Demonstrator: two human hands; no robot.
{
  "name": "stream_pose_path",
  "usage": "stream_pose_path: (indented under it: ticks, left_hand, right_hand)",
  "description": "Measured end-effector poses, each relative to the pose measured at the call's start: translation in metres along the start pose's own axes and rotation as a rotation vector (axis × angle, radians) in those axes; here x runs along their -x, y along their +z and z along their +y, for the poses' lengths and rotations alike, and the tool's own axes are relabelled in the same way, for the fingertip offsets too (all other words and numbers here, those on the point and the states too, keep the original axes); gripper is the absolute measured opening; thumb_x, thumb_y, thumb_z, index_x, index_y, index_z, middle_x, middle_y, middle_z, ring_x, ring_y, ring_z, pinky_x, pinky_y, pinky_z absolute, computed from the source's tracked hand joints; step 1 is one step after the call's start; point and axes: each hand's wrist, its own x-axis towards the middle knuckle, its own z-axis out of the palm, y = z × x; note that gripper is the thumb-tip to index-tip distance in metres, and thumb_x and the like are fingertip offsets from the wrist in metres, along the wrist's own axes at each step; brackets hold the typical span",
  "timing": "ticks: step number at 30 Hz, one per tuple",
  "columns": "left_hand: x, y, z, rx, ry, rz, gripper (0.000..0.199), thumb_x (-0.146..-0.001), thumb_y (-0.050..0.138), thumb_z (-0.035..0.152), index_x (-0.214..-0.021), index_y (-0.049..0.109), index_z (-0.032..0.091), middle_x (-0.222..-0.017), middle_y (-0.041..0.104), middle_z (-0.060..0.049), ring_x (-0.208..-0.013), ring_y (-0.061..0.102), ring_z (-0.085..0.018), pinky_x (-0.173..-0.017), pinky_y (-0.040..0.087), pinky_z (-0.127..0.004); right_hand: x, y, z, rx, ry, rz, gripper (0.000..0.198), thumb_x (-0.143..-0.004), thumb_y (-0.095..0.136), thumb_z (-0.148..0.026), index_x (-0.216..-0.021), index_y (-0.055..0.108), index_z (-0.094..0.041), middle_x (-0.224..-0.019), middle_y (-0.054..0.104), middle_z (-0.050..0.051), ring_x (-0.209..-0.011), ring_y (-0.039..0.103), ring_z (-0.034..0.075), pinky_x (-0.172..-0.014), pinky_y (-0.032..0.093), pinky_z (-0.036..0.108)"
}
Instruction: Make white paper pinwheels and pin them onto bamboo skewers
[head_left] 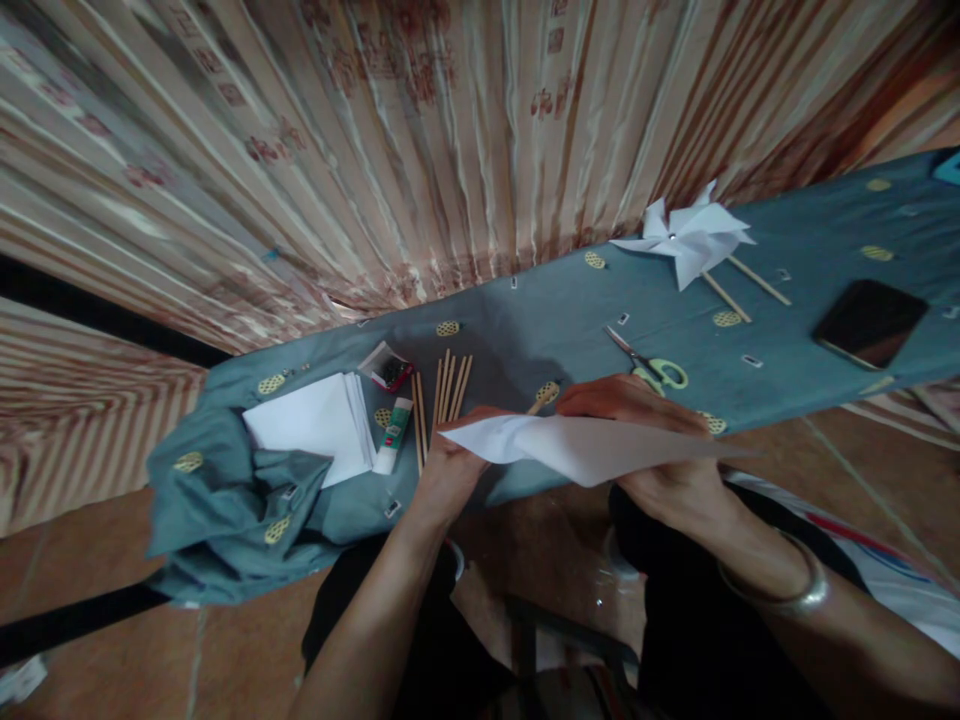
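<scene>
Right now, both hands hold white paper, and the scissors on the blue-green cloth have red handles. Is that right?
Not quite: the head view shows light green handles on the scissors, not red. The left hand and right hand hold white paper, and the scissors lie on the blue-green cloth.

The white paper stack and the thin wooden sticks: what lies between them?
In the head view, a green-and-white cylindrical glue stick lies between them, with a small open red-and-white box at the gap's far end.

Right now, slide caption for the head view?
Left hand and right hand hold bent white paper; white paper pinwheels lie on teal pineapple-print cloth.
</scene>
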Motion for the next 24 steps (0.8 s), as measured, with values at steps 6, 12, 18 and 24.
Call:
stream_pose_path:
  ticks: [6,12,18,24]
  left_hand:
    - [0.001,0.0,0.002,-0.046,-0.01,0.017,0.017,-0.072,0.064,0.033,-0.077,0.074,0.02,-0.079,0.074,-0.005,-0.075,0.067,-0.02,-0.077,0.056,-0.032]
    - [0.001,-0.003,0.003,-0.062,0.021,-0.005,0.017,-0.073,0.062,0.029,-0.08,0.075,0.02,-0.086,0.076,-0.006,-0.08,0.068,-0.022,-0.077,0.055,-0.032]
    - [0.002,-0.002,0.001,-0.06,0.016,-0.001,0.016,-0.073,0.062,0.03,-0.079,0.073,0.021,-0.082,0.074,-0.005,-0.077,0.066,-0.021,-0.08,0.055,-0.033]
    - [0.002,-0.002,0.008,-0.132,0.021,-0.026,0.014,-0.072,0.067,0.032,-0.077,0.074,0.02,-0.078,0.073,-0.005,-0.076,0.066,-0.021,-0.078,0.055,-0.031]
  right_hand:
    - [0.002,0.001,0.0,-0.009,-0.009,0.017,0.027,-0.089,0.053,-0.017,-0.108,0.067,-0.03,-0.097,0.074,0.002,-0.09,0.069,0.024,-0.079,0.052,0.042]
    - [0.002,0.0,-0.002,-0.006,-0.009,0.001,0.028,-0.089,0.054,-0.016,-0.108,0.066,-0.032,-0.098,0.074,0.002,-0.091,0.069,0.024,-0.081,0.051,0.042]
    - [0.002,0.001,0.0,0.021,-0.002,0.01,0.03,-0.088,0.055,-0.013,-0.109,0.066,-0.032,-0.098,0.074,0.002,-0.091,0.069,0.023,-0.082,0.051,0.042]
    - [-0.002,0.0,-0.003,0.016,-0.02,0.024,0.024,-0.089,0.055,-0.012,-0.104,0.066,-0.026,-0.098,0.074,0.002,-0.092,0.069,0.021,-0.083,0.051,0.039]
